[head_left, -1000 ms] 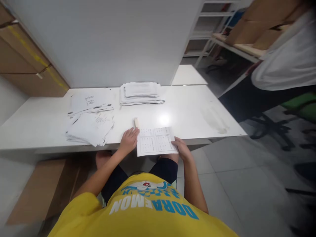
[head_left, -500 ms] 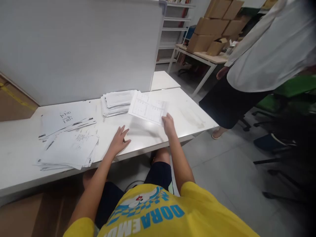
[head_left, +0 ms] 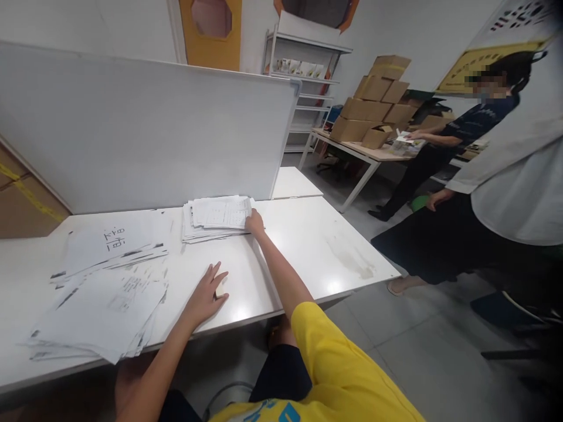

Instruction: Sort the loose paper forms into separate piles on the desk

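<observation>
My right hand [head_left: 255, 223] is closed on the right edge of a printed sheet [head_left: 222, 212] with tables on it. That sheet lies on top of a stack of papers [head_left: 189, 233] by the whiteboard's foot. My left hand [head_left: 206, 298] rests on the table, its thumb and fingers around a small pale block [head_left: 220, 289], perhaps an eraser, mostly hidden by the hand. Left of it lies a loose, fanned pile of papers [head_left: 88, 319] with dark-marked edges. Just behind that pile is a sheet with large black characters [head_left: 88, 243].
A whiteboard [head_left: 145, 140] stands along the back of the white table [head_left: 303, 252]. At the left is a cardboard box [head_left: 26, 205]. Right of the table stands a person in a white shirt [head_left: 519, 181]; another person [head_left: 479, 126] is farther back, near a table with stacked boxes [head_left: 373, 108].
My right hand has carried the printed sheet left and back, down onto the stack. My left hand has stayed on the table. The view has tilted up, bringing a second person into sight.
</observation>
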Motion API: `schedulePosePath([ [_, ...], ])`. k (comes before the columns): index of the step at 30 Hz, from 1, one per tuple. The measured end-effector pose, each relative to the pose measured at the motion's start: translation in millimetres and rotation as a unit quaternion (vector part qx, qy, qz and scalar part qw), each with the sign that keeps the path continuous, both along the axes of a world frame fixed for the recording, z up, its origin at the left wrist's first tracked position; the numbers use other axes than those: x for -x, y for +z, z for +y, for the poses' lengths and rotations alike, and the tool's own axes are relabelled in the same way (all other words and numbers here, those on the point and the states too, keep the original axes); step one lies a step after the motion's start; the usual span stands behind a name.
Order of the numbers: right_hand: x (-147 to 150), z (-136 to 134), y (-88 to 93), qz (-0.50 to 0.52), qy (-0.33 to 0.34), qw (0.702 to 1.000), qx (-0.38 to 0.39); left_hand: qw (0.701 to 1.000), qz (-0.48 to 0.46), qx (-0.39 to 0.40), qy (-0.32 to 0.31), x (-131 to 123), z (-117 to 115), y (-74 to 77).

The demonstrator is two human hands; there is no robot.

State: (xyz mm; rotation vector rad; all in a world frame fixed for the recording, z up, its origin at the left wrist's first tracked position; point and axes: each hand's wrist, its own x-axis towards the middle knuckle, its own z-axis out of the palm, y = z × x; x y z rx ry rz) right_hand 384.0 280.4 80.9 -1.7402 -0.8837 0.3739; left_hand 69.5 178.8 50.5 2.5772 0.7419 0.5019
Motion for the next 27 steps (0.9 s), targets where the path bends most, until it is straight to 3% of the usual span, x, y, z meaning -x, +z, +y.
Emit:
schedulePosePath([
  [3,6.9,-6.4,-11.1,-0.052,-0.028,0.998,-0.006,1.000,-0.001,-0.007,0.003,0.3,1.2,1.0],
  [9,19.2,-57.9,-36.6,-0.155,-0.069,0.985,-0.019,1.000,0.005,-0.011,0.006,-1.8,3.0,1.6],
  [12,29.3,-70.0,-38.9,-0.211,-0.009,0.977,-0.018,1.000,-0.004,-0.018,0.013,-2.5,3.8,-1.0],
  [17,42.2,-64.6,-37.9,-0.287,0.097,0.953,-0.017,1.000,-0.006,-0.020,0.012,-1.9,4.4,-3.6],
  [22,41.7,-64.0,-41.8,-0.310,0.128,0.942,0.023,1.000,-0.010,-0.017,0.010,-1.9,4.4,-2.9],
  [27,42.2,-73.0,-41.1,-0.294,0.112,0.949,0.035,1.000,-0.005,-0.008,0.008,-3.5,4.6,-1.6],
])
